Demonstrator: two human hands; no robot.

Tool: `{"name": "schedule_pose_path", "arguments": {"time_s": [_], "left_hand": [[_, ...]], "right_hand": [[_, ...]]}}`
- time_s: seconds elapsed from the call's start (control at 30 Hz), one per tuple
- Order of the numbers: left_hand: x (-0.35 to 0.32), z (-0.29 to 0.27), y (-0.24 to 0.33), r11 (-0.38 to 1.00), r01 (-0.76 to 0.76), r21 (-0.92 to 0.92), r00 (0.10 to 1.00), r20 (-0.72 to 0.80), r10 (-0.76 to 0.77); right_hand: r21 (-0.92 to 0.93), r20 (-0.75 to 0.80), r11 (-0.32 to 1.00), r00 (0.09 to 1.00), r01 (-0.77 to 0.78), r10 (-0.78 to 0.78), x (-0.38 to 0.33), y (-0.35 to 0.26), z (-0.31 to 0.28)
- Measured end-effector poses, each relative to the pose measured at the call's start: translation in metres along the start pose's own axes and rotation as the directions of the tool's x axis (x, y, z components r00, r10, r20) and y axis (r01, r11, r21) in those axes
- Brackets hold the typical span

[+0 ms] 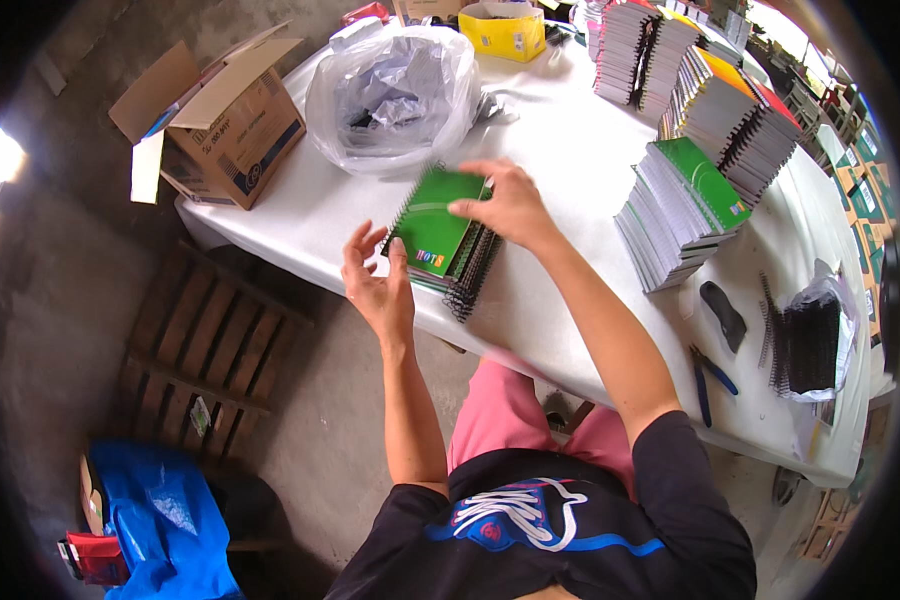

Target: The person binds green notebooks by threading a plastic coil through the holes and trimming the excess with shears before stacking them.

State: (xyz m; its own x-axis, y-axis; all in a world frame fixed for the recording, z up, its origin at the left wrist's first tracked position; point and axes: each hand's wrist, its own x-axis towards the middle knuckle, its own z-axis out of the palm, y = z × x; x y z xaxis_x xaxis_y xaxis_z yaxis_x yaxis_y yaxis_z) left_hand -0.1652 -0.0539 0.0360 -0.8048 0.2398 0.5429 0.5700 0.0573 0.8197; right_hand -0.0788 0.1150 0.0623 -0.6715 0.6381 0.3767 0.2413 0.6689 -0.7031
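Observation:
A small stack of spiral-bound notebooks with a green cover on top (440,215) lies near the table's front edge, black coils showing along its sides. My left hand (378,285) is at the stack's left side, fingers apart and the thumb by the lower left corner of the cover. Over the upper right of the stack is my right hand (505,205), its thumb above the green cover and its fingers stretched past the far edge. Neither hand is closed around a notebook; whether the fingertips touch the cover I cannot tell.
Beyond the notebooks stands a clear plastic bag (390,100) of scraps, with an open cardboard box (235,135) to its left. On the right are a stack of green-covered notebooks (675,215), taller notebook piles (720,95), pliers (712,385), a black tool (723,315) and black coils (810,345).

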Motion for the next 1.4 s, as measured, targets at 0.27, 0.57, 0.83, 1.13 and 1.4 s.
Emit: {"name": "schedule_pose_path", "arguments": {"time_s": [0.27, 0.57, 0.83, 1.13, 1.4], "left_hand": [[-0.013, 0.026, -0.014, 0.91, 0.201, -0.363, 0.978, 0.018, -0.208], [-0.021, 0.011, 0.023, 0.96, -0.259, -0.109, 0.947, -0.222, 0.23], [-0.085, 0.089, 0.129, 0.772, -0.463, -0.436, 0.717, 0.328, 0.615], [-0.116, 0.103, 0.151, 0.749, 0.241, -0.617, 0.746, 0.612, 0.264], [-0.119, 0.09, 0.138, 0.902, -0.024, -0.43, 0.564, 0.739, 0.368]], "right_hand": [[-0.113, -0.047, 0.993, 0.999, -0.019, 0.014, -0.024, -0.004, 0.006], [0.19, -0.612, 0.981, 0.785, 0.028, 0.096, -0.15, 0.02, -0.207], [-0.092, -0.224, 0.883, 0.873, -0.461, 0.433, -0.106, 0.077, -0.27], [-0.03, -0.543, 0.998, 0.839, -0.063, 0.037, -0.14, 0.025, -0.254], [-0.03, -0.403, 0.983, 0.902, -0.181, 0.153, -0.232, 0.023, -0.181]]}}
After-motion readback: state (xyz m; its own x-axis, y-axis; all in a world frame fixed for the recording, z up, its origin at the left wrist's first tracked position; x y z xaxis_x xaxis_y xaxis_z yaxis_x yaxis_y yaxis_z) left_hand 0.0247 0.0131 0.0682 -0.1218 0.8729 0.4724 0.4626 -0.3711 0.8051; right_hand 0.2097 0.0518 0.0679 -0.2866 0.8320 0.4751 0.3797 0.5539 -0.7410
